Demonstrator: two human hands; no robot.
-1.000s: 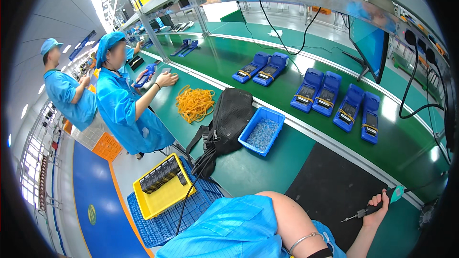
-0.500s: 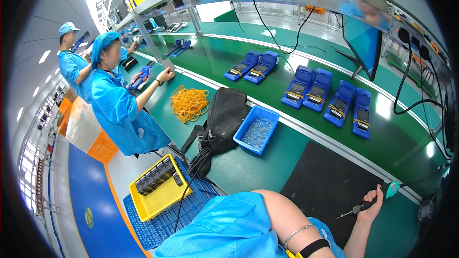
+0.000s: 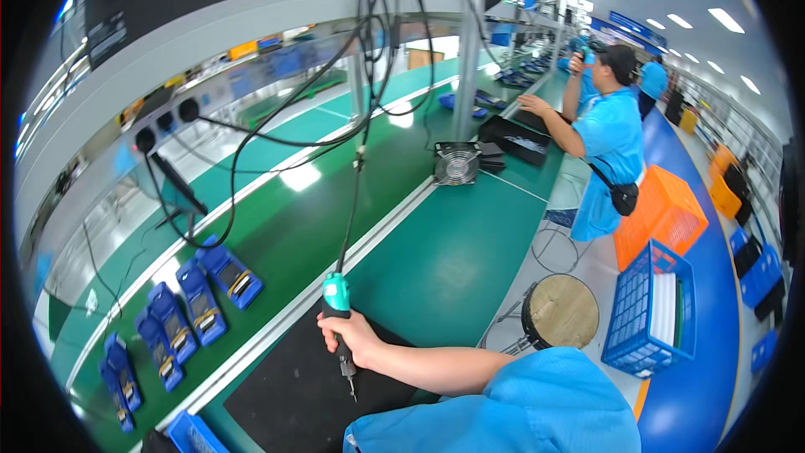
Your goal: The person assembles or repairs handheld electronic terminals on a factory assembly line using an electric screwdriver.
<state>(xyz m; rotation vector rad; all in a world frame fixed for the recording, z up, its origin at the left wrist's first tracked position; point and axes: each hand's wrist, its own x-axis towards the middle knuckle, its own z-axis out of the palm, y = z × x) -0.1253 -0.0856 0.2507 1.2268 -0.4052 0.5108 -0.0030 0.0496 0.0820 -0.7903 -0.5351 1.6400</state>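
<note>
My right hand (image 3: 350, 339) is wrapped round the grip of an electric screwdriver (image 3: 336, 295) with a teal top and a black body. The tool stands nearly upright, its bit pointing down over a black mat (image 3: 277, 390). A cord runs up from its top toward the shelf frame. My left hand is out of view. To the left of the mat, on the green conveyor, several blue handheld devices (image 3: 201, 302) lie in a row, with yellowish bands round most of them.
A blue bin (image 3: 194, 434) shows at the lower edge. Further along the bench are a fan (image 3: 457, 166) and a black tray (image 3: 516, 141), with a person (image 3: 612, 134) beside them. A round stool (image 3: 566, 310), a blue crate (image 3: 650, 310) and an orange crate (image 3: 662, 214) stand right. Black cables (image 3: 369, 42) hang overhead.
My view has swung far to the right, bringing in the stool, crates and another person. The screwdriver stays in my right hand, now nearly upright. My left arm has left the view.
</note>
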